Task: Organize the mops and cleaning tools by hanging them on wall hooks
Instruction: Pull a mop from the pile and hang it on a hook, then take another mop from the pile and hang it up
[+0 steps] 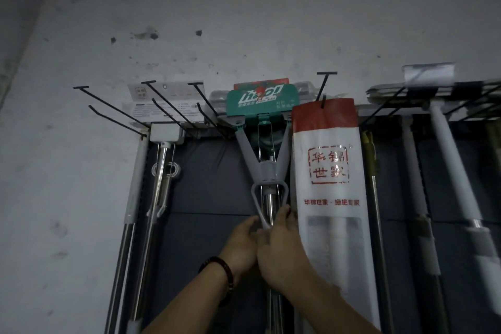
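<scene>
Squeeze mop (267, 171) hangs centre frame (long axis vertical), head up; left hand (242, 241) and right hand (283, 249) grip it low down.

Left forearm (189, 304) and right forearm (333, 304) are recorded bare to the frame edge. A dark beaded bracelet (227, 270) is worn at the wrist of the left hand (241, 241).
</scene>
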Tool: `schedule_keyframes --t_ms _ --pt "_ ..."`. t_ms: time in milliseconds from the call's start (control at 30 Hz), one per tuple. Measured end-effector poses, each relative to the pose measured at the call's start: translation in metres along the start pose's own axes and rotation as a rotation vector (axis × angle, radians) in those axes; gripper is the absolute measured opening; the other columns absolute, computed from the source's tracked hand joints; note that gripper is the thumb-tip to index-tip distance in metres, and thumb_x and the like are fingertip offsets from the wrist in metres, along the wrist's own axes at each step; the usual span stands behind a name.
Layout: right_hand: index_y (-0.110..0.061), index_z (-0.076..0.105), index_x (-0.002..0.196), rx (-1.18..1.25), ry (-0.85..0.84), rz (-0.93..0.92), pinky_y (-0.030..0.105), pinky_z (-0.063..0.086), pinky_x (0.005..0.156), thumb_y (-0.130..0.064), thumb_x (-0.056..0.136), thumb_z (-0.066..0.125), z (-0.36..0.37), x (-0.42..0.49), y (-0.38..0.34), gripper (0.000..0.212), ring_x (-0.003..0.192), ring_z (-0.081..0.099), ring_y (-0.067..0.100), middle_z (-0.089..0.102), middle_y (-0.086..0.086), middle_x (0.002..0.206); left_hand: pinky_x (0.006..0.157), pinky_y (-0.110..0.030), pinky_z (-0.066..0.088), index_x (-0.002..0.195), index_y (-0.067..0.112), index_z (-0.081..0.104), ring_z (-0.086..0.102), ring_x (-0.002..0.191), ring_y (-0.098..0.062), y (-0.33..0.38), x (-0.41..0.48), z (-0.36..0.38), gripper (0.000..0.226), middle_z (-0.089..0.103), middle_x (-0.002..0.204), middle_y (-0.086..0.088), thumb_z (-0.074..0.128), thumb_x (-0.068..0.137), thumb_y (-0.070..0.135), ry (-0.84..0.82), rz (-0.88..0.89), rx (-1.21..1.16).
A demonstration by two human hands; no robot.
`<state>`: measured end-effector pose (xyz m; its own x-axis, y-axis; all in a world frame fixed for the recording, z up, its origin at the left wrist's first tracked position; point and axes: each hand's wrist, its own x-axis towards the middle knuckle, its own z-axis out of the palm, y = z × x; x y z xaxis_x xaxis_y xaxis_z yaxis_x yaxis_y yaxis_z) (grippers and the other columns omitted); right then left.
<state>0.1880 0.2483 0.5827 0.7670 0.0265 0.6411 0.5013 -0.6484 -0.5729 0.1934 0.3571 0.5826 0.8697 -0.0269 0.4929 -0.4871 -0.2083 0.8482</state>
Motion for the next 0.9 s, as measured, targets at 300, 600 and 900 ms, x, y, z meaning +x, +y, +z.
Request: schedule_keyframes --t_ms 300,600,900 --pt "-0.034 0.045 0.152 0.018 -0.104 -0.324 0.025 0.026 0.126 -0.037 0.108 0.044 0.037 -0.124 0.055 0.044 0.152 0.033 0.009 0.028 -0.011 0.169 0.068 -0.037 0.058 0.108 0.011 0.067 0.070 0.078 -0.028 -0.085 -0.103 -0.009 0.018 0.077 0.096 -0.019 0.056 0.099 0.001 0.054 -0.066 0.147" --pt "-0.021 0.068 0.101 0.095 -0.116 -0.118 0.033 0.060 0.074 -0.018 0.098 0.067 0.072 -0.255 0.144 0.004 0.081 0.064 0.003 0.070 -0.007 0.094 0.088 -0.048 0.061 0.110 0.026 0.073 0.073 0.101 -0.022 -0.237 -0.239 0.018 0.013 0.076 0.109 0.001 0.064 0.100 0.025 0.215 -0.274 0.123" --pt "-0.004 0.066 0.123 0.233 0.161 -0.177 0.045 0.060 0.093 -0.006 0.088 0.080 0.081 -0.328 0.159 0.038 0.132 0.055 0.015 0.058 0.006 0.133 0.086 -0.024 0.057 0.123 0.019 0.063 0.072 0.110 -0.012 -0.293 -0.359 0.072 0.034 0.077 0.111 0.012 0.054 0.102 -0.006 -0.109 -0.526 -0.089"
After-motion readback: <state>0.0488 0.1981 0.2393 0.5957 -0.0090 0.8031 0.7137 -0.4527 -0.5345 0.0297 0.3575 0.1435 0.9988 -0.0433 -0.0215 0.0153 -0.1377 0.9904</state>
